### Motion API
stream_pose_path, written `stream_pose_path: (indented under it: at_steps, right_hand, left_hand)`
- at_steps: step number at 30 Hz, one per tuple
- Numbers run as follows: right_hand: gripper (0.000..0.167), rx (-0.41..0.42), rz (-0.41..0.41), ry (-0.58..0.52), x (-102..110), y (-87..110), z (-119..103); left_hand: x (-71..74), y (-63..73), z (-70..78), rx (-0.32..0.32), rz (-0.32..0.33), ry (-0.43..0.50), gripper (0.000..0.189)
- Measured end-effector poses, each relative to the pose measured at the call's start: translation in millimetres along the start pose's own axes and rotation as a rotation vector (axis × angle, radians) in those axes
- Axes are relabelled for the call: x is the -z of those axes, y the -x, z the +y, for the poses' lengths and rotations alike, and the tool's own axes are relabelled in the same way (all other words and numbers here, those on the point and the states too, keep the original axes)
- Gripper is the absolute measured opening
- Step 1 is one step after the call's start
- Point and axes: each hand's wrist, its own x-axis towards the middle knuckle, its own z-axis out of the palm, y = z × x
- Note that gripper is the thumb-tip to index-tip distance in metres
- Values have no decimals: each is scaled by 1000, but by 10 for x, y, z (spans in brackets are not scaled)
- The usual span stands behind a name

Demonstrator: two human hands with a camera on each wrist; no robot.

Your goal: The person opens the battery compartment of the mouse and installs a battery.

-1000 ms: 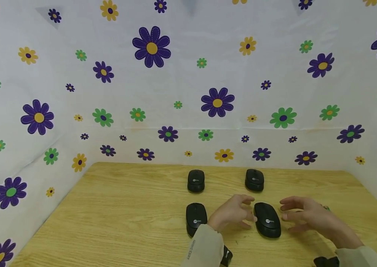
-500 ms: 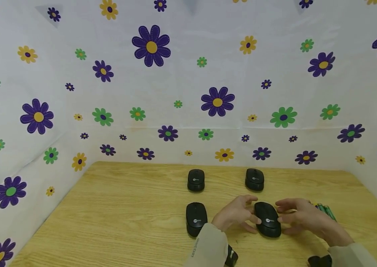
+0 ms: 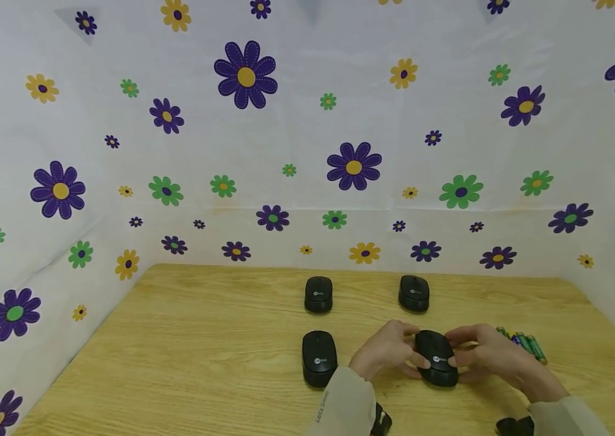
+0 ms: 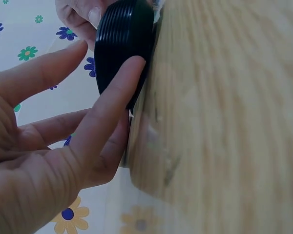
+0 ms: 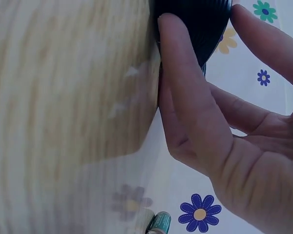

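Note:
A black computer mouse (image 3: 435, 351) lies on the wooden table at front right, between my two hands. From its left side my left hand (image 3: 386, 352) holds it, thumb over the near left edge. My right hand (image 3: 490, 356) grips the opposite side, with its thumb at the edge and the forefinger near the far end. In the left wrist view, a fingertip presses the ribbed flank of the mouse (image 4: 123, 41), and part of the other hand shows beyond. The right wrist view has fingertips on both faces of the mouse (image 5: 198, 31).
Another black mouse (image 3: 319, 357) sits left of my left hand. Two more, a back left mouse (image 3: 319, 295) and a back right mouse (image 3: 414, 293), stand farther off. Several green batteries (image 3: 531, 346) lie beyond my right wrist. A flowered cloth (image 3: 296, 133) encloses the table.
Both hands have closed in on the mouse from either side, the right one moving left and the left one right. The batteries have come into view behind the right hand.

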Motion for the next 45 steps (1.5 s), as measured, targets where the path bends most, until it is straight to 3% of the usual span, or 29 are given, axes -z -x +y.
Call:
stream_pose_path:
  at_steps: [10,15,22,33,40,45]
  right_hand:
    - [59,25,3,1,-1,1,-22]
    - [60,34,-6,-14,8,4,-16]
    - [64,66,-21,-36,23,28,1]
    - [64,98,-38,-66,63,80,-31]
    - [65,114,-50,-120,54,119,-47]
    - [61,112,-42,-117,58,128,-61]
  left_hand:
    - [-3,24,-1,-25,52,-47,58]
    - [14,34,3,-17,60,-19,59]
    - [10,49,16,-3,96,-79,59]
    - [85,135,73,-23,36,-27,59]
    - [142,171,112,-36,54,-116,57]
    - [156,179,131,-59,31,-158,57]
